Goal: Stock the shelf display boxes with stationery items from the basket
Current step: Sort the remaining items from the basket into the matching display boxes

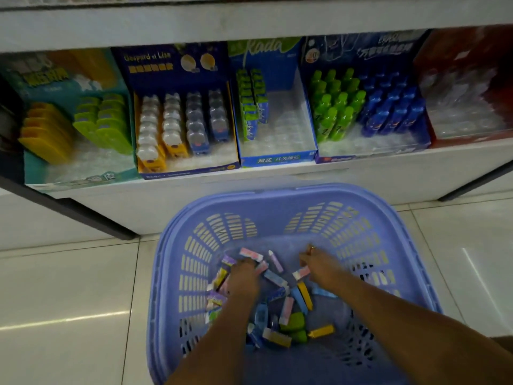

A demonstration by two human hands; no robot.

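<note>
Our two forearms reach down from the bottom edge into the lilac basket point(166, 273), which stands on the tiled floor point(69, 287) against the foot of the shelf unit.

Our left hand point(244, 276) lies knuckles-up on the loose stationery items point(277, 304) heaped on the basket floor, fingers bent down among them. Blur keeps us from telling whether it grips one. Our right hand point(319, 263), with a ring on one finger, is in deeper. Whether it holds anything we cannot tell either.

A pink-and-white stick point(251, 254) lies just beyond our left fingertips, long axis running across us and tipped down to the right. Another pink-and-white piece point(301, 273) touches or nearly touches the inner side of our right hand. We judge the left hand nearer the bulk of the heap.

Ahead and above, past the far rim, sit the display boxes. The kada box point(277, 159) stands straight ahead with its right half unfilled; "kada" shows on its backboard and on its green packs. Left of it the navy box point(177, 59) reads roughly "Gaspard et Lise". The blue box point(369, 154) to the right holds green and blue bottles and carries a "30" badge. Chinese characters on the front lips are too blurred to read.
</note>
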